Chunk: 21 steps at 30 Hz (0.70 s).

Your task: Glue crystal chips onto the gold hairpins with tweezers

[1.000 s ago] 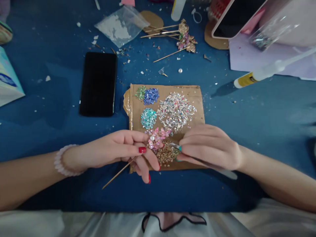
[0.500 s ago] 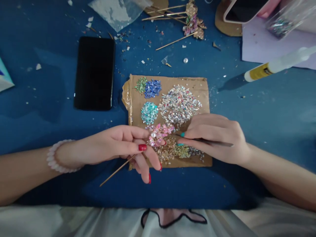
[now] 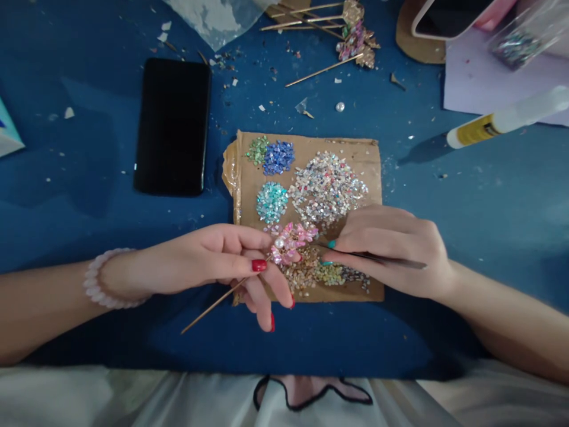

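My left hand [image 3: 217,264] pinches a thin gold hairpin stick [image 3: 208,308] topped with a pink rhinestone flower [image 3: 288,242], held just over the near edge of a brown cardboard piece [image 3: 368,154]. My right hand [image 3: 391,249] is closed on slim metal tweezers [image 3: 386,259], whose tip points left toward the flower. On the cardboard lie separate piles of rhinestones: green and blue [image 3: 272,155], turquoise [image 3: 271,201], silver-white [image 3: 326,187], and gold-toned [image 3: 320,274] between my hands.
A black phone [image 3: 173,124] lies left of the cardboard on the blue cloth. Finished flower hairpins [image 3: 351,35] rest at the top, with a clear plastic bag [image 3: 213,18] beside them. A glue tube [image 3: 502,121] points in from the right. A loose pearl [image 3: 340,107] and scraps are scattered around.
My right hand drew back to the right, uncovering the gold-toned pile, and the tweezers now show along its fingers. The view shifted slightly; my left hand keeps the flower pin almost still.
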{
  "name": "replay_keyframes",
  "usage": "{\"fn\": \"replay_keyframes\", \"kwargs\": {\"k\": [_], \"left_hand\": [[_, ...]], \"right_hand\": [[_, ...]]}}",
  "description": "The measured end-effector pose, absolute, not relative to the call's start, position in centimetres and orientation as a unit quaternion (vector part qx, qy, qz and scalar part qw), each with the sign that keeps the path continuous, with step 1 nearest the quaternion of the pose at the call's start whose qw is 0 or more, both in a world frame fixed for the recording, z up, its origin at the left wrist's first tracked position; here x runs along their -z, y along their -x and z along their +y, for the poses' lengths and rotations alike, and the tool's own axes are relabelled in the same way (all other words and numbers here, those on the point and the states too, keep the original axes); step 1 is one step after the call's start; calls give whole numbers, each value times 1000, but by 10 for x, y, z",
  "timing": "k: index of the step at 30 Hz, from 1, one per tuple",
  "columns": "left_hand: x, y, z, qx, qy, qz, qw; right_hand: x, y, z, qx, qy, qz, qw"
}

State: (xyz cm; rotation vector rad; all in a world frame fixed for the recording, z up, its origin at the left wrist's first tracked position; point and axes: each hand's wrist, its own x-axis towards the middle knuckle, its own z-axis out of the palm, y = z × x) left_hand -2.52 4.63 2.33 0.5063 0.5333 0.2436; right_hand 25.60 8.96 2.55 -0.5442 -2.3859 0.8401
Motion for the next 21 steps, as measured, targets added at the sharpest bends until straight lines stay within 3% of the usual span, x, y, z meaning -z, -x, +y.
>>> {"fn": "replay_keyframes", "kwargs": {"k": [21], "left_hand": [[-24, 23, 47, -131, -213, 246, 936]], "right_hand": [[-24, -256, 89, -320, 208, -880, 281]]}}
